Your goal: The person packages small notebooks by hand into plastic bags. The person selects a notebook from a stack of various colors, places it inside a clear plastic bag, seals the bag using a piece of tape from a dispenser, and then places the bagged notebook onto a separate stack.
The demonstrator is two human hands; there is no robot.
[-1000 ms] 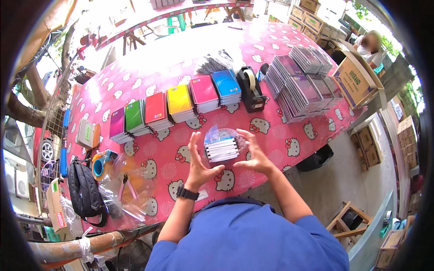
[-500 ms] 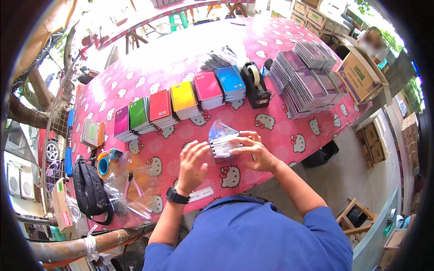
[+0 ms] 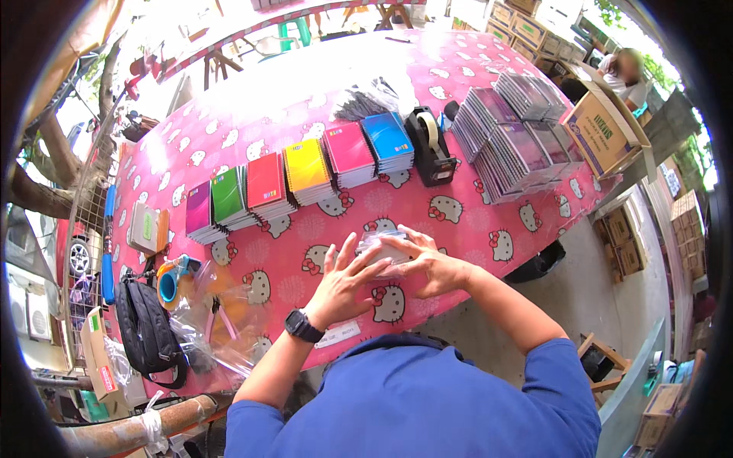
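A small stack of notebooks in clear plastic wrap [image 3: 386,252] lies on the table in front of me, largely covered by my fingers. My left hand [image 3: 347,281] reaches over its left side with the fingers spread, fingertips at the top. My right hand [image 3: 435,267] grips it from the right, its fingers bent over the top and far side. Beyond is a row of spiral notebook stacks: purple [image 3: 200,210], green [image 3: 229,195], red [image 3: 266,182], yellow [image 3: 307,162], pink [image 3: 350,149] and blue [image 3: 388,136].
A black tape dispenser [image 3: 434,156] stands beside the blue stack. Wrapped packs [image 3: 519,141] are piled at right near a cardboard box [image 3: 603,126] and a person [image 3: 624,76]. At left are a black bag [image 3: 146,328], tape rolls [image 3: 174,282], plastic sheets and pink-handled pliers [image 3: 221,320].
My left hand has moved right and onto the stack. My right hand has shifted further over its top. The clear flap standing up behind the stack is now down or hidden.
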